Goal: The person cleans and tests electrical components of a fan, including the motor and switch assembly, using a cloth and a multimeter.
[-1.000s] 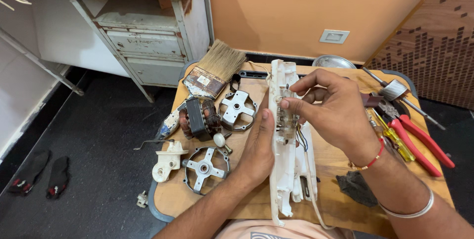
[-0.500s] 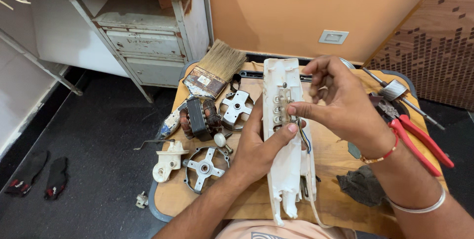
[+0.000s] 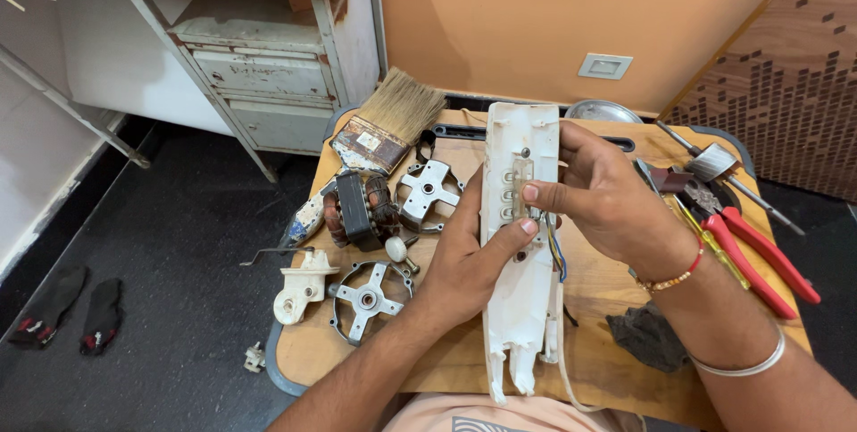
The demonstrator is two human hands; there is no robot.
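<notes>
L hand [image 3: 469, 258] grasps white casing [image 3: 518, 307] w/ thumb on it; R hand [image 3: 607, 200] grips it at 3 o'clock, pliers [image 3: 759, 258] beyond on counter [image 3: 446, 365].

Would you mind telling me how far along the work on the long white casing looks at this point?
Done: the motor core and two metal brackets lie taken apart on the wooden board. In hand: the left hand steadies the long white casing while the right hand fingers its switch block. Left: coloured wires hang loose and the casing is open.
</notes>
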